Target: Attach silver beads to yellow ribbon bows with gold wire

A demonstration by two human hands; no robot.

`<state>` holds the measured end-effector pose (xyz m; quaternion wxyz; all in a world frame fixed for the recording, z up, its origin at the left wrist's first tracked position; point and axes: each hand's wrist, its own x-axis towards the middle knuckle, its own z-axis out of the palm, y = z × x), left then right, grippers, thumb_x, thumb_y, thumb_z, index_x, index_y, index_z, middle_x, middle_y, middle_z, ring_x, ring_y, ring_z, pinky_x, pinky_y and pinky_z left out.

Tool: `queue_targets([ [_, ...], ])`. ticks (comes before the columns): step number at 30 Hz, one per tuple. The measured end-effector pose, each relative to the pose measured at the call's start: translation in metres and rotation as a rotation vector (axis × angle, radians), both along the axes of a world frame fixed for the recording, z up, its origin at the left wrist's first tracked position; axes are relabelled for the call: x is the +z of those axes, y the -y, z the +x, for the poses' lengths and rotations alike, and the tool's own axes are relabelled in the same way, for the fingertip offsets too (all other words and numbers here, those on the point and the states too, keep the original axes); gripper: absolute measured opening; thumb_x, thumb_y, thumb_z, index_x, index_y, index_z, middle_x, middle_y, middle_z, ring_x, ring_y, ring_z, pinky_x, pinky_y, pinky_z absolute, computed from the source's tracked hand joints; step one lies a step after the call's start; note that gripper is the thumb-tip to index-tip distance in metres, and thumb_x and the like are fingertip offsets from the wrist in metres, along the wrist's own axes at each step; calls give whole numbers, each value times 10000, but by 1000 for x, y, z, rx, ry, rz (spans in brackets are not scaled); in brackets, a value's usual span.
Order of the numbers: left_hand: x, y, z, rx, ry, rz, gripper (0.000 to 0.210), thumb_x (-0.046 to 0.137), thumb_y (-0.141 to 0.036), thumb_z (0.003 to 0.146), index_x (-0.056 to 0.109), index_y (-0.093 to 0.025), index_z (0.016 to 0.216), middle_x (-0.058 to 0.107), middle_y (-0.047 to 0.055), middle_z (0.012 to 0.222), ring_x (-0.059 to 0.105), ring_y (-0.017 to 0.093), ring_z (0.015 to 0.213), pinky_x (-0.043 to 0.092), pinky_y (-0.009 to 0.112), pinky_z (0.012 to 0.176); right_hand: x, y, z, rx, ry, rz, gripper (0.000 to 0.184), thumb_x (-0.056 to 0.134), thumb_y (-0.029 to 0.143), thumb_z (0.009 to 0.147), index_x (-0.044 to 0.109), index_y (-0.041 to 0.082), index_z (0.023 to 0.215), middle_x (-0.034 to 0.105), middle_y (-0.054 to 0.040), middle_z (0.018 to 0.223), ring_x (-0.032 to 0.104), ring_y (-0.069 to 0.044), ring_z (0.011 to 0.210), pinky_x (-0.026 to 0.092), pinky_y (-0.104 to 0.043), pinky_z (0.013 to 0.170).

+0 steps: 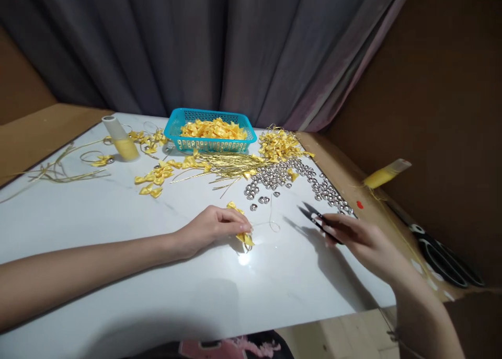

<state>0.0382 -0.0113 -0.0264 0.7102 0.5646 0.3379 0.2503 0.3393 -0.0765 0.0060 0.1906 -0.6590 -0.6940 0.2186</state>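
Observation:
Near the middle of the table, my left hand [219, 228] is closed on a yellow ribbon bow [246, 239]. A thin thread [273, 225] trails from it to the right and curls into a loop. To the right, my right hand [353, 239] grips small black thread snips [314, 216], held above the table with their blades parted and pointing up-left, apart from the thread. Part of the bow is hidden behind my left fingers. Silver heart-shaped beads [270, 176] lie scattered beyond both hands.
A blue basket [212, 146] of yellow bows stands at the back. Around it lie golden wires [231, 165], a bow pile [280, 143] and loose bows [157, 176]. A thread spool [121, 139] stands left; another spool [386, 174] and large black scissors [443, 257] lie right.

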Motion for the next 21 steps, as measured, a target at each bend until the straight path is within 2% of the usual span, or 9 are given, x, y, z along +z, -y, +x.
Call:
queue_targets([
  [3,-1,0,0,13,-7,23,121,694,-268,718,742,-158,734,678,84,907,570,206,901,410,327,861,3,23,-24,50,-172,-26,365,457,342,839,656,140,1068,696,-135,987,660,-234,841,523,-304,696],
  [4,-1,0,0,15,-6,28,122,693,-269,721,745,-161,744,680,83,907,571,207,907,409,329,869,3,27,-34,66,-201,-56,373,450,347,846,661,150,1082,690,-130,1016,652,-231,874,521,-307,726],
  [6,-2,-1,0,20,-7,32,123,691,-269,724,749,-169,764,679,83,932,570,211,933,409,331,881,1,30,-54,64,-240,-91,366,472,376,845,678,180,1076,693,-111,981,641,-221,866,517,-313,740],
  [9,-1,-2,1,28,-13,31,120,698,-268,719,752,-177,775,658,85,1023,552,225,1007,417,327,884,-7,26,-78,19,-268,-140,389,629,412,735,698,204,1055,684,-67,802,610,-188,687,504,-290,612],
  [11,-1,-1,1,26,-13,27,120,698,-267,719,752,-178,777,644,89,1061,537,234,1044,423,325,881,-12,22,-89,-18,-280,-129,375,629,418,729,712,205,1027,651,-42,700,565,-169,615,467,-277,550],
  [17,-3,-1,0,24,-3,0,121,695,-263,725,750,-173,784,621,94,1085,532,243,1058,437,332,868,-20,20,-105,-75,-336,-156,314,592,396,750,738,177,920,667,-37,693,515,-151,582,411,-266,527],
  [21,-4,-4,0,3,6,12,111,682,-248,743,750,-179,796,615,93,1115,495,243,1122,394,341,940,-21,22,-114,-88,-363,-170,286,558,367,774,739,163,860,649,-28,658,472,-134,557,371,-250,511],
])
